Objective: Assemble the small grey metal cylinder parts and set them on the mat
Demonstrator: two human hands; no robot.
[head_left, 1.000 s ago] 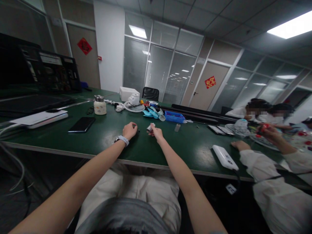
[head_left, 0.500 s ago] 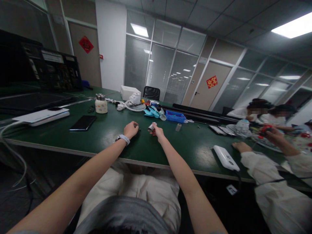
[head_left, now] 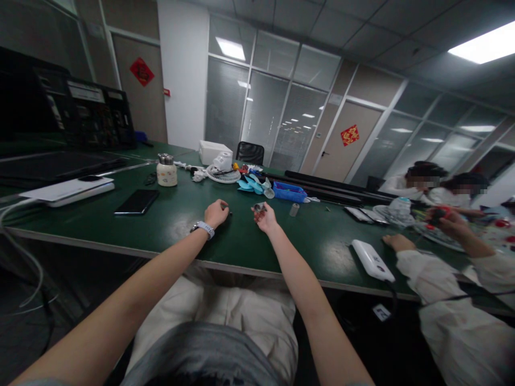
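Observation:
My right hand [head_left: 266, 219] is turned partly palm up above the green table and grips a small silver metal cylinder [head_left: 259, 207] in its fingers. To its left, my left hand [head_left: 216, 214], with a watch [head_left: 203, 230] on the wrist, rests on the table with curled fingers. A bit of something dark shows by those fingertips, but what they hold is hidden. Right of my right hand, a second grey metal cylinder [head_left: 294, 209] stands upright on the tabletop. Beyond my hands lie light-blue fan blades [head_left: 254, 185] and a blue plastic basket [head_left: 289, 191].
A phone [head_left: 137, 202] and a cream bottle [head_left: 167, 170] are on the left. A white fan grille [head_left: 223, 175] lies in front of a white box [head_left: 215, 153]. At right, a white power strip [head_left: 372, 260] lies near a co-worker's hand [head_left: 399, 243].
My right hand has moved slightly right and rolled over, palm more upward, turning the metal cylinder with it. My left hand stays in place.

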